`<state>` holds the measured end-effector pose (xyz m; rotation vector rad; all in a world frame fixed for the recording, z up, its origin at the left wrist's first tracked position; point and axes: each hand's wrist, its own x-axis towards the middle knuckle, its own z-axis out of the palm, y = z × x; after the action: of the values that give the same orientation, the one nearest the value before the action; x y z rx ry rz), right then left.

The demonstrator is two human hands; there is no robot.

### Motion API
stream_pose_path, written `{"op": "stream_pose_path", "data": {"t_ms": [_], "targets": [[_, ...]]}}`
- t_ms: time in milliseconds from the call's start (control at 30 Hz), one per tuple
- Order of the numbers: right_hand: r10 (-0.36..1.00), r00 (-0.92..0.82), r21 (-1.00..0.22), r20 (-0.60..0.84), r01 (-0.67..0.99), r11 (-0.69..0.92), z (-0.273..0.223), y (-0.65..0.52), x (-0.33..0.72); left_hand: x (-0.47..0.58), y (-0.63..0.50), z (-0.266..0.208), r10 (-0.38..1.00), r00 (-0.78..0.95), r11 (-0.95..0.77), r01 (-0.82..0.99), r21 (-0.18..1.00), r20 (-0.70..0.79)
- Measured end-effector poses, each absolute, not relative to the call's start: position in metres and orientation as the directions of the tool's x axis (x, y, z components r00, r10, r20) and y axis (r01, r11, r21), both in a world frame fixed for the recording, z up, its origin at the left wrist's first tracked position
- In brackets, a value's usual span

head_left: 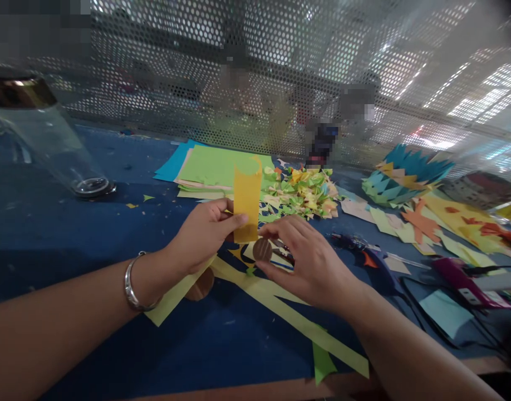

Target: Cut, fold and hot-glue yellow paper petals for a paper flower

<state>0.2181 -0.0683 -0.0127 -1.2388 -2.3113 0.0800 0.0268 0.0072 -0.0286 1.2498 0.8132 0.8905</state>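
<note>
Between the thumb and fingers of my left hand (216,223), a yellow paper strip (247,203) stands upright. A curved bite is cut out of its top edge. My right hand (308,259) has its thumb and fingers around the edge of a small round brown disc (263,250), just below the strip's lower end. Long pale yellow-green paper strips (297,317) cross the table under both hands. Another brown round piece (200,284) lies partly covered beneath my left wrist. What looks like a pair of scissors (284,255) shows partly behind my right fingers.
Stacked coloured paper (226,164) and a pile of paper scraps (308,192) lie behind my hands. At right are a glue gun (381,267), a purple power strip (464,281) with cables and a paper crown (406,175). A glass bottle (50,139) tilts in view at left.
</note>
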Motion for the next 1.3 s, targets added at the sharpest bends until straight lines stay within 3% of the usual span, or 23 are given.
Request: {"op": "stream_pose_path", "data": {"t_ms": [133,333,600,1000,1100,1167,1300], "targets": [[0.746,-0.418,-0.193,0.518,0.792,0.579,-0.015,-0.065,0.219,0.033,-0.008,-0.027,0.863,0.488,0.218,-0.136,0.966,-0.126],[0.734,-0.466,-0.17,0.494,0.776,0.608,-0.017,-0.065,0.215,0.037,-0.021,-0.027,0.841,0.523,0.294,-0.228,0.928,-0.138],[0.764,-0.458,-0.173,0.454,0.796,0.58,-0.017,-0.066,0.214,0.035,-0.023,-0.024,0.854,0.503,0.257,-0.182,0.949,-0.134],[0.725,-0.453,-0.181,0.519,0.771,0.611,-0.018,-0.066,0.217,0.033,-0.017,-0.022,0.851,0.512,0.234,-0.169,0.957,-0.118],[0.748,-0.351,-0.256,0.564,0.786,0.562,-0.018,-0.065,0.219,0.033,-0.014,-0.024,0.862,0.5,0.226,-0.22,0.949,-0.089],[0.802,-0.221,-0.375,0.554,0.795,0.478,-0.017,-0.065,0.221,0.033,-0.014,-0.024,0.867,0.495,0.202,-0.265,0.943,-0.047],[0.917,-0.073,-0.609,0.392,0.727,0.319,-0.015,-0.061,0.223,0.034,-0.017,-0.02,0.88,0.475,0.15,-0.25,0.956,-0.014]]}}
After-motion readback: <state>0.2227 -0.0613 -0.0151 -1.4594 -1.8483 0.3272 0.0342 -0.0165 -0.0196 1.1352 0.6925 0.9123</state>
